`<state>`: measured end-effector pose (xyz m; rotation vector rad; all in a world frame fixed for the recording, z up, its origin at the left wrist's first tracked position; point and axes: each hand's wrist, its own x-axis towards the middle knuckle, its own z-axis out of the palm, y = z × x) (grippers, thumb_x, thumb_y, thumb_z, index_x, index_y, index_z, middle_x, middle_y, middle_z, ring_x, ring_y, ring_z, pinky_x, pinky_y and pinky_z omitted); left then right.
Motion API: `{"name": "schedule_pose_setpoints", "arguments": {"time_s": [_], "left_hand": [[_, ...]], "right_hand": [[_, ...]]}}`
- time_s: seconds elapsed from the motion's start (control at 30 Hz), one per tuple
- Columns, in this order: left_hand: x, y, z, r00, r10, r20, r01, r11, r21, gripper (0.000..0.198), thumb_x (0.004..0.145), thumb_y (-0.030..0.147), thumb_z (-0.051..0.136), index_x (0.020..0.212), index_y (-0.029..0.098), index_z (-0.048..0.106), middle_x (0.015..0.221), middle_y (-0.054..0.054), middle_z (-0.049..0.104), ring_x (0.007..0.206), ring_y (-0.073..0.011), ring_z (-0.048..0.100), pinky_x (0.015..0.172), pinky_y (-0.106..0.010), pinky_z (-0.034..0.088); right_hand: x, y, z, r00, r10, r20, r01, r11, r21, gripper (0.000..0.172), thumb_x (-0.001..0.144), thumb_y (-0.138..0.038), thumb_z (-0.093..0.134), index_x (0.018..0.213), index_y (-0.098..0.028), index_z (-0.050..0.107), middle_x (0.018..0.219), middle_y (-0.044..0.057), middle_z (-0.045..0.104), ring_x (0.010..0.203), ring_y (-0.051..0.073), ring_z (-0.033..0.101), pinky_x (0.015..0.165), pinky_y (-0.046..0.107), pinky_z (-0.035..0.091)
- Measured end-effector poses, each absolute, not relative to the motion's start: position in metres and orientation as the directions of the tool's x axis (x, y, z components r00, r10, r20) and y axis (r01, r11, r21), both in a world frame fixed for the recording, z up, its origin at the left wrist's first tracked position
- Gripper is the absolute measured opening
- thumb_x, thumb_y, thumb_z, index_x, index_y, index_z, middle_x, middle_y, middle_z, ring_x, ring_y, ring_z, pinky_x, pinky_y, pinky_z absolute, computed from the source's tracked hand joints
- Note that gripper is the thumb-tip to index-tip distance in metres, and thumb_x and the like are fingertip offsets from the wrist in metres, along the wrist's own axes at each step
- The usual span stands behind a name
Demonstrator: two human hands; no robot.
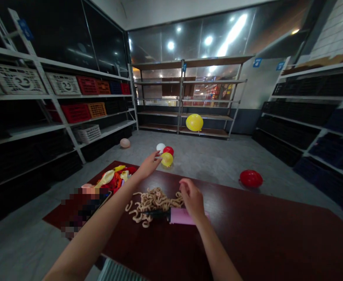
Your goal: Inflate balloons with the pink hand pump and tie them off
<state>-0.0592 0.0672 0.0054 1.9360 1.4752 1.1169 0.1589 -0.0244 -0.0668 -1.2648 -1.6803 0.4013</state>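
Note:
My left hand [148,164] is stretched out past the far edge of the dark red table [262,234], fingers apart and empty. A yellow balloon [194,122] floats in the air beyond it. My right hand [191,197] hovers over the table with fingers curled, just above a pink hand pump [181,216] and beside a heap of beige clips [150,203]. I cannot make out whether it grips anything.
A pile of uninflated coloured balloons [115,177] lies at the table's left. On the floor rest yellow [167,159], red [168,150], white [160,147], peach [125,143] and a large red balloon [250,178]. Shelving racks with crates [74,112] line the walls.

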Motion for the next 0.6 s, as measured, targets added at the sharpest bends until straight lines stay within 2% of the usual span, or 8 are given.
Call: {"name": "schedule_pose_setpoints", "arguments": {"time_s": [0.1,0.17,0.23,0.3,0.4,0.47,0.6], "left_hand": [[-0.088,0.044,-0.014,0.046,0.956,0.291,0.559,-0.266,0.785,0.051,0.091,0.033,0.051,0.137,0.011,0.05,0.13,-0.017,0.061,0.117,-0.0266,0.061,0.102,-0.042,0.045],[-0.105,0.026,-0.027,0.019,0.961,0.277,0.54,-0.244,0.806,0.048,0.091,0.033,0.052,0.134,0.012,0.052,0.126,-0.017,0.063,0.116,-0.0259,0.061,0.102,-0.042,0.045],[-0.12,0.007,-0.039,0.01,0.961,0.276,0.506,-0.243,0.828,0.043,0.092,0.033,0.052,0.13,0.013,0.055,0.123,-0.015,0.065,0.115,-0.0244,0.061,0.102,-0.04,0.045],[-0.134,-0.013,-0.05,-0.008,0.959,0.282,0.484,-0.243,0.841,0.038,0.092,0.031,0.051,0.126,0.015,0.057,0.122,-0.013,0.066,0.114,-0.0227,0.062,0.102,-0.039,0.045],[-0.149,-0.04,-0.065,-0.085,0.955,0.283,0.506,-0.203,0.838,0.032,0.093,0.028,0.05,0.122,0.017,0.059,0.12,-0.01,0.067,0.111,-0.0214,0.063,0.1,-0.038,0.046],[-0.156,-0.054,-0.074,-0.136,0.949,0.284,0.515,-0.177,0.839,0.031,0.094,0.025,0.049,0.122,0.016,0.06,0.118,-0.01,0.068,0.109,-0.0212,0.064,0.099,-0.037,0.047],[-0.168,-0.069,-0.092,-0.187,0.916,0.354,0.578,-0.189,0.794,0.03,0.09,0.014,0.051,0.118,0.015,0.061,0.114,-0.011,0.07,0.106,-0.0208,0.065,0.097,-0.037,0.048]], "right_hand": [[0.171,-0.022,-0.057,-0.318,0.914,0.252,0.554,0.395,-0.733,0.025,0.094,-0.04,0.045,0.099,-0.024,0.064,0.088,0.003,0.071,0.079,0.017,0.065,0.073,0.03,0.047],[0.179,-0.023,-0.053,-0.401,0.899,0.176,0.551,0.39,-0.738,0.024,0.09,-0.043,0.052,0.094,-0.023,0.066,0.09,0.003,0.071,0.079,0.017,0.065,0.074,0.031,0.048],[0.187,-0.026,-0.05,-0.464,0.879,0.108,0.549,0.381,-0.744,0.027,0.084,-0.046,0.059,0.096,-0.023,0.067,0.096,0.004,0.071,0.082,0.018,0.064,0.078,0.033,0.049],[0.193,-0.029,-0.049,-0.525,0.851,-0.025,0.606,0.353,-0.713,0.034,0.079,-0.047,0.064,0.102,-0.022,0.067,0.099,0.006,0.071,0.086,0.02,0.064,0.08,0.036,0.05],[0.2,-0.033,-0.051,-0.595,0.787,-0.163,0.636,0.336,-0.695,0.043,0.071,-0.042,0.071,0.11,-0.024,0.067,0.115,0.007,0.068,0.101,0.024,0.064,0.091,0.039,0.05],[0.201,-0.034,-0.056,-0.584,0.783,-0.213,0.651,0.295,-0.7,0.058,0.068,-0.043,0.073,0.121,-0.023,0.062,0.125,0.008,0.064,0.108,0.027,0.063,0.094,0.041,0.05],[0.199,-0.034,-0.062,-0.535,0.803,-0.262,0.686,0.232,-0.689,0.067,0.063,-0.045,0.077,0.124,-0.022,0.059,0.125,0.01,0.064,0.11,0.03,0.063,0.097,0.043,0.05]]}}
